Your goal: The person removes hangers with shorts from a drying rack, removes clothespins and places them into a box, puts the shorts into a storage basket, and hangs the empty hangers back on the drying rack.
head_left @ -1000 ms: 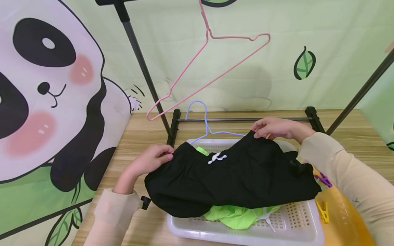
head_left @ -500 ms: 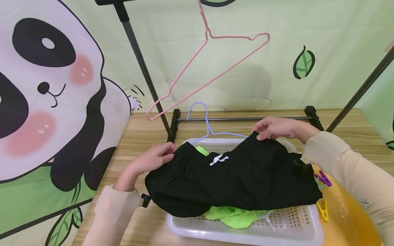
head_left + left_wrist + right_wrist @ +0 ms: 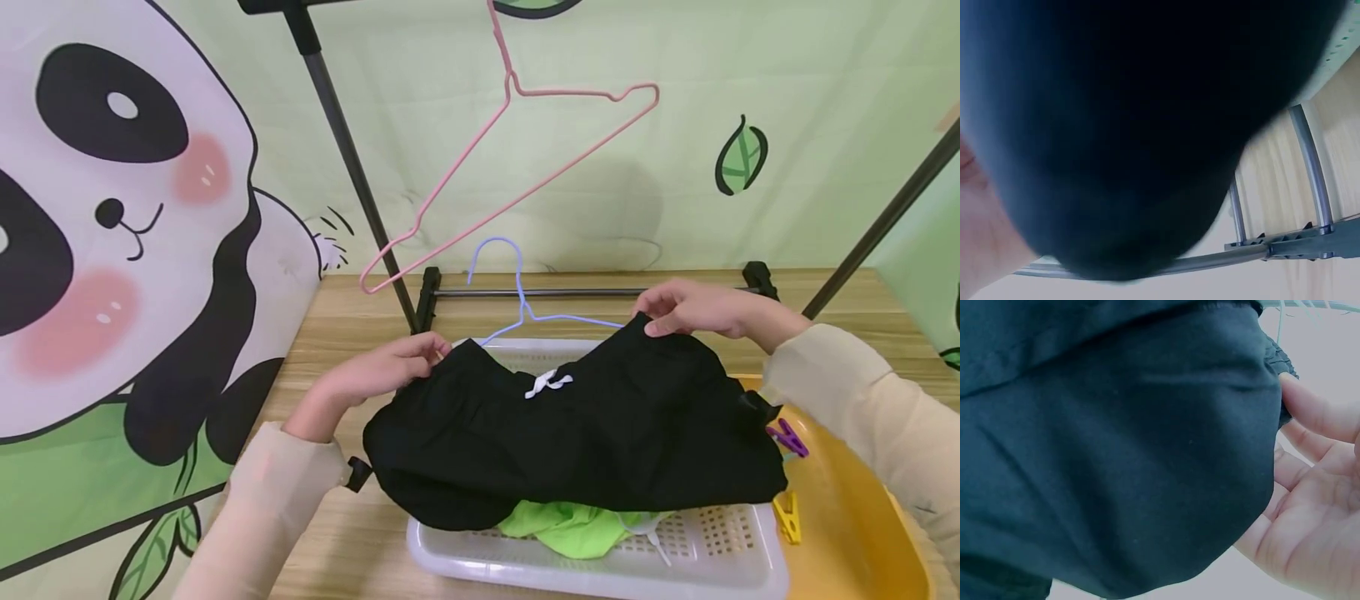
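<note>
Black shorts [image 3: 577, 442] with a white drawstring bow [image 3: 549, 382] hang between both hands, spread over the basket. My left hand [image 3: 382, 367] pinches the left end of the waistband. At the other end, my right hand [image 3: 701, 310] grips the waist between thumb and fingers; the right wrist view shows its thumb [image 3: 1319, 412] on the gathered edge. A blue hanger [image 3: 522, 283] rises behind the waistband, its hook upright and its lower part hidden by the cloth. Dark fabric [image 3: 1135, 125] fills most of the left wrist view.
Below the shorts stands a white basket [image 3: 450, 557] with a lime-green garment [image 3: 577, 533]. A yellow tub [image 3: 847, 525] with purple [image 3: 789, 438] and yellow clothespins [image 3: 787, 517] is at right. A pink hanger [image 3: 517, 200] hangs above, near the rack's dark post [image 3: 345, 158].
Both hands have shifted slightly right with the shorts' waistband. The blue hanger has moved right and a little up, its hook standing higher. The right forearm has also moved right.
</note>
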Tool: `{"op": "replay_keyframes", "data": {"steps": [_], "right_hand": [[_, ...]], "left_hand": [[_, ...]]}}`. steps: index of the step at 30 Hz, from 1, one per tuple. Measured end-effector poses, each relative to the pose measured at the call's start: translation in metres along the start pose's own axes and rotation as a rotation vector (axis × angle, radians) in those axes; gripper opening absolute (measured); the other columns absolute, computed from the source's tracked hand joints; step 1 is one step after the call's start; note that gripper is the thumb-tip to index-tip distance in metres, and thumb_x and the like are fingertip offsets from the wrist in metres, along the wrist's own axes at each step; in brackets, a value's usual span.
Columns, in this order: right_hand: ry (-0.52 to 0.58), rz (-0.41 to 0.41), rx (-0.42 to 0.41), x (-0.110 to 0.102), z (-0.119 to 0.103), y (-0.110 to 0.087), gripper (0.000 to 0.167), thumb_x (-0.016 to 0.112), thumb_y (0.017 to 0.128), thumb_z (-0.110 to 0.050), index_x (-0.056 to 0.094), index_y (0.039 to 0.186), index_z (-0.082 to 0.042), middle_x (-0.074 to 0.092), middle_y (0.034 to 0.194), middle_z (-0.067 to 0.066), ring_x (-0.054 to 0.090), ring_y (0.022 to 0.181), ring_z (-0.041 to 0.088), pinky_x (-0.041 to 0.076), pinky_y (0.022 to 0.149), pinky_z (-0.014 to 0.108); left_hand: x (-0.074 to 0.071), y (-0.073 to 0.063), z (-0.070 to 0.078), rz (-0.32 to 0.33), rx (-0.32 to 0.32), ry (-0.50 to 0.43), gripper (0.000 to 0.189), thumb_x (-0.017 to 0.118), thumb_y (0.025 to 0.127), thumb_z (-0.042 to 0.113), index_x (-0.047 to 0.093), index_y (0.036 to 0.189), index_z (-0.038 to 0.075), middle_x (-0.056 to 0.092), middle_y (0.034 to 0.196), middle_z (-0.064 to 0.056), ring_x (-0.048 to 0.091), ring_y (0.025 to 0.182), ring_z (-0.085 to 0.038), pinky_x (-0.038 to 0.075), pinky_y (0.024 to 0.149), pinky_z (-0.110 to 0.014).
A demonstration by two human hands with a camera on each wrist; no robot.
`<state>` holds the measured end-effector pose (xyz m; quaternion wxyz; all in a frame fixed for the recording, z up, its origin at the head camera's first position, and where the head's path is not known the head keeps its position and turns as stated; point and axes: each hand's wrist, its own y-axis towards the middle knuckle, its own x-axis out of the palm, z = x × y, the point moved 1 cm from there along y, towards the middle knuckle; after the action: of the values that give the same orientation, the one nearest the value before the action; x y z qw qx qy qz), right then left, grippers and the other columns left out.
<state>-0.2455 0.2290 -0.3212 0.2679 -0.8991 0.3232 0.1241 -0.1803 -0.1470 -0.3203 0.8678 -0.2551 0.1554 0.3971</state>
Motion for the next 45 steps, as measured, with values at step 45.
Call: {"op": "replay_keyframes", "data": {"steps": [45], "right_hand": [[-0.147,0.184,-0.098,-0.008,-0.012,-0.036,0.021,0.054,0.086,-0.012,0.055,0.104,-0.001,0.058,0.086,0.003,0.051,0.08,0.017,0.044,0.074,0.026]], "left_hand": [[0.016,0.033,0.053,0.14,0.195,0.317,0.018,0.048,0.09,0.013,0.05,0.107,0.007,0.058,0.086,-0.007,0.051,0.079,-0.018,0.041,0.073,-0.029]]}}
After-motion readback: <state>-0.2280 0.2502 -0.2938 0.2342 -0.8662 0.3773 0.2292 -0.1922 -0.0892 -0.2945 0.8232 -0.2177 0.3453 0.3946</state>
